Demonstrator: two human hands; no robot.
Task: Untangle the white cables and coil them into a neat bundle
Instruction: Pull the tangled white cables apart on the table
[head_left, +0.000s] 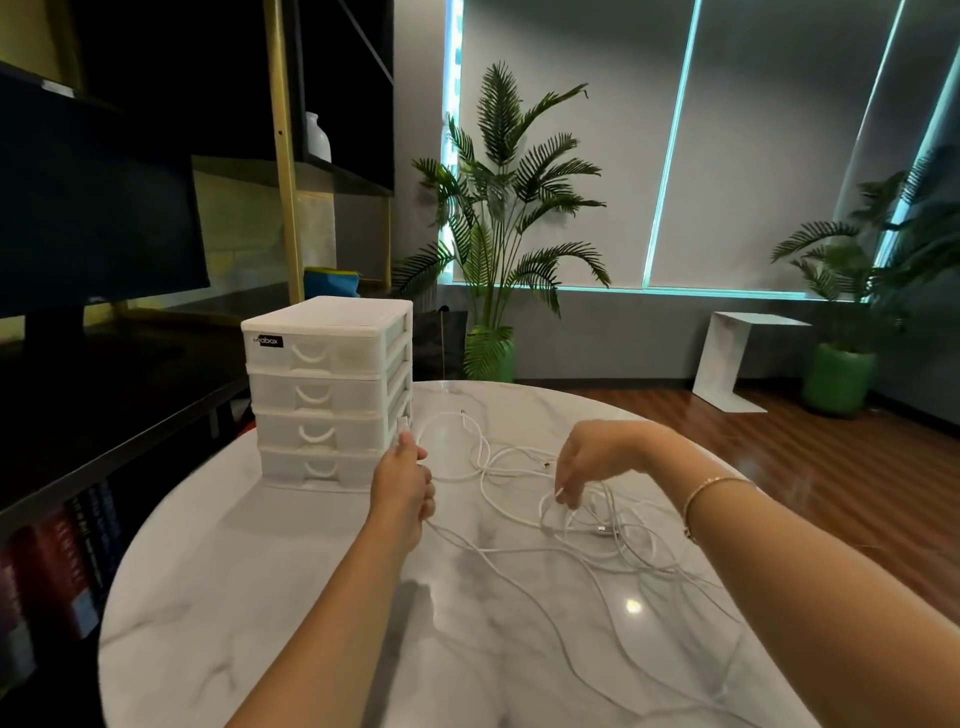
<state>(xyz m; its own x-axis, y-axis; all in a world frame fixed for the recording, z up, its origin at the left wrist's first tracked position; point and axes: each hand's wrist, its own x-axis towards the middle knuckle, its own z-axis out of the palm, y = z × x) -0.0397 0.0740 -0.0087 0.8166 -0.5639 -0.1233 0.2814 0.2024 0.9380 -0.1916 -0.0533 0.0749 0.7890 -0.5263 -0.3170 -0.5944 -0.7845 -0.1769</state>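
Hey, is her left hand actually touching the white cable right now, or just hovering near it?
Touching. The head view shows the left hand gripping a strand of the white cable, which comes out above and below the curled fingers, beside the drawer unit.

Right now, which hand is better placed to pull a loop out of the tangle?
Probably the right hand: its fingertips already pinch into the white cables where they knot. The left hand grips one cable end beside the drawer unit, away from the knot.

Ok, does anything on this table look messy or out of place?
Yes: the white cables sprawl in tangled loops across the marble table, uncoiled. The left hand grips one strand; the right hand pinches another. The drawer unit looks tidy.
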